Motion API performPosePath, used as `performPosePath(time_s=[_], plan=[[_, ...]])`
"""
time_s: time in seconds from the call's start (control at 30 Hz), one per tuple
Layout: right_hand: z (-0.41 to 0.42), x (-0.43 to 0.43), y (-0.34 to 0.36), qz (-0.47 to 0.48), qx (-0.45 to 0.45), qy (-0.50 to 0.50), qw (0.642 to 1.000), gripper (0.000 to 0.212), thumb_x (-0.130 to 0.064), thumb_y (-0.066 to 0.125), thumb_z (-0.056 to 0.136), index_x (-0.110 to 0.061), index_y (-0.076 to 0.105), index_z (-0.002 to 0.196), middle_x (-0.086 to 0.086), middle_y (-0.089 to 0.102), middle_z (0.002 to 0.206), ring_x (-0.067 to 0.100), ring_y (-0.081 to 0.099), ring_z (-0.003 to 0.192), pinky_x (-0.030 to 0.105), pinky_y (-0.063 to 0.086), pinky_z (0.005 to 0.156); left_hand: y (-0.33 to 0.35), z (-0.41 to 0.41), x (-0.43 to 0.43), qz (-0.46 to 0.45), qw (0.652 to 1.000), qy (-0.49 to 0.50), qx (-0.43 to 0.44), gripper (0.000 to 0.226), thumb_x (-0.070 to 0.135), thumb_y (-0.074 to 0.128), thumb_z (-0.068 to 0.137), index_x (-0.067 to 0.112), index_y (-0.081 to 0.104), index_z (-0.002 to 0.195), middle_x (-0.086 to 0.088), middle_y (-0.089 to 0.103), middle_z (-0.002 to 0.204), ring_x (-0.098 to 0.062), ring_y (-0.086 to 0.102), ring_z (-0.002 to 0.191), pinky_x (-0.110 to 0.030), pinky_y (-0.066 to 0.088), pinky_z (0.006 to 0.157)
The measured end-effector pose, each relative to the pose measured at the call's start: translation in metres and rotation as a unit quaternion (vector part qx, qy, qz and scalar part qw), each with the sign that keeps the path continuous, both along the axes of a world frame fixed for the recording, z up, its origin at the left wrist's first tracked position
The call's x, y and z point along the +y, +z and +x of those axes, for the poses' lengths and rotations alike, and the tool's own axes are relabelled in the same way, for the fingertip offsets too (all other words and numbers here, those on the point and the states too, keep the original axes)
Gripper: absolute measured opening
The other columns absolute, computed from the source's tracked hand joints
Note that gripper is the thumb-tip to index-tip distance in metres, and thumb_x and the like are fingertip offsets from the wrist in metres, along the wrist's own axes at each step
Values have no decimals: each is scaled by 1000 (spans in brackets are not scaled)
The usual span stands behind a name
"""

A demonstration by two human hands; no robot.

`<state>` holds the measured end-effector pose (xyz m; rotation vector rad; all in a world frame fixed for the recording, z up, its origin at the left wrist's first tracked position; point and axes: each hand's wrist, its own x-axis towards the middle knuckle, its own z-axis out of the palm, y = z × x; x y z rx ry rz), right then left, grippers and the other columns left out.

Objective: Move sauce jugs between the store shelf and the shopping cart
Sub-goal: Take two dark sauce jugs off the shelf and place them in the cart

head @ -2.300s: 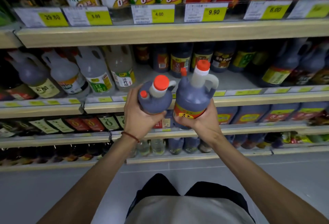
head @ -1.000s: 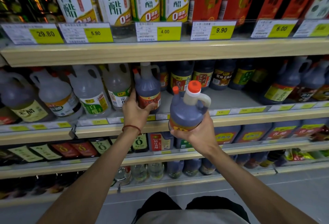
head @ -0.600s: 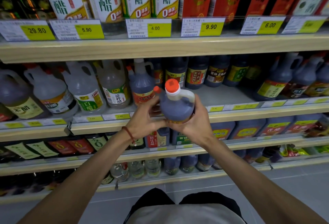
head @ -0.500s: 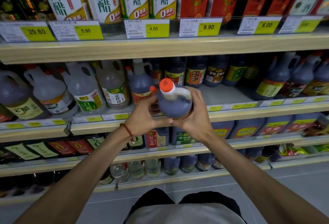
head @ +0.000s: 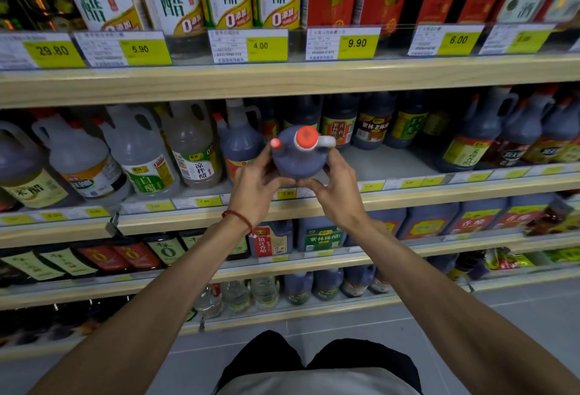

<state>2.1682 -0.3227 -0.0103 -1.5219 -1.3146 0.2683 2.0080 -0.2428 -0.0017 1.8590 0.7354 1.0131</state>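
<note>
A dark sauce jug (head: 298,159) with an orange-red cap and white handle is held between both hands just in front of the middle shelf (head: 408,197), tilted so its top faces me. My left hand (head: 255,186) grips its left side. My right hand (head: 334,189) grips its right side and underside. A second dark jug (head: 240,140) stands on the shelf just left of it, next to clear vinegar jugs. No shopping cart is in view.
Bare shelf floor (head: 386,159) lies right of the held jug, before a row of dark bottles (head: 370,121). More dark jugs (head: 489,134) stand at the right. Yellow price tags (head: 266,46) line the upper shelf. Lower shelves hold more bottles.
My left hand set one jug on the shelf and came back to the other jug. Both hands now hold it, and it has tipped further toward me and moved up to the shelf.
</note>
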Motion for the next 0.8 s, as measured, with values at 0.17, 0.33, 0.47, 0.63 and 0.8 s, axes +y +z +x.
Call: performPosePath(time_s=[0.17, 0.33, 0.47, 0.63, 0.8], plan=[[5, 4, -6, -4, 4, -5, 1000, 58, -8, 79, 89, -14, 54, 141, -5, 68, 131, 11, 62, 125, 36, 54, 102, -11, 9, 7, 35, 999, 14, 31, 67, 21, 73, 85, 27, 48, 147, 1, 71, 126, -16, 66, 120, -48, 56, 97], [5, 9, -18, -8, 6, -81, 997, 55, -2, 75, 89, -18, 59, 139, -9, 77, 108, 5, 71, 101, 19, 57, 83, -21, 21, 17, 58, 996, 9, 62, 65, 3, 70, 91, 12, 43, 149, -6, 66, 132, -16, 62, 123, -42, 54, 101], [3, 18, -20, -6, 31, -85, 996, 52, -2, 76, 87, -16, 61, 135, -5, 78, 99, 10, 73, 92, 26, 59, 77, -25, 27, 27, 54, 995, 7, 82, 71, 3, 70, 91, 16, 38, 153, -6, 62, 138, -19, 59, 129, -44, 51, 106], [2, 28, -26, -34, 53, -89, 994, 52, -9, 83, 84, -13, 63, 132, -2, 78, 111, 11, 72, 104, 40, 61, 90, -31, 32, 33, 60, 992, 25, 111, 72, 4, 69, 92, 14, 35, 155, -8, 59, 143, -22, 54, 134, -40, 46, 111], [2, 43, -19, -50, 123, -110, 985, 42, -4, 80, 87, -5, 62, 125, -5, 74, 103, 10, 71, 105, 41, 59, 97, -31, 36, 43, 74, 977, 141, 142, 47, 27, 55, 99, 11, 54, 143, -16, 71, 118, -32, 67, 110, -43, 56, 94]])
